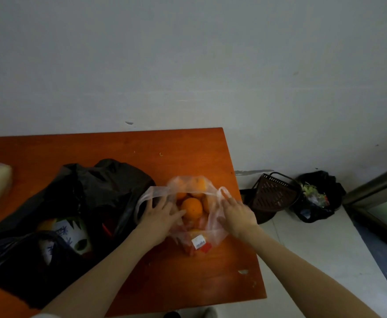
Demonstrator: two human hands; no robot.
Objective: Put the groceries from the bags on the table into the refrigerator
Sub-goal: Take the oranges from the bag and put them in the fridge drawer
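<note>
Spreading clear bag (213,223) of oranges (192,208) on orange table (142,148), left hand (159,216) flat-fingered pressing one side, right hand (237,214) loosely open on other, likely widening mouth to reach fruit; black bags (91,191) lying alongside.

Both hands spread a clear plastic bag (213,198) of oranges (191,208) on the orange table (188,278). The left hand (159,216) touches one orange; the right hand (237,214) presses the bag's right side
</note>
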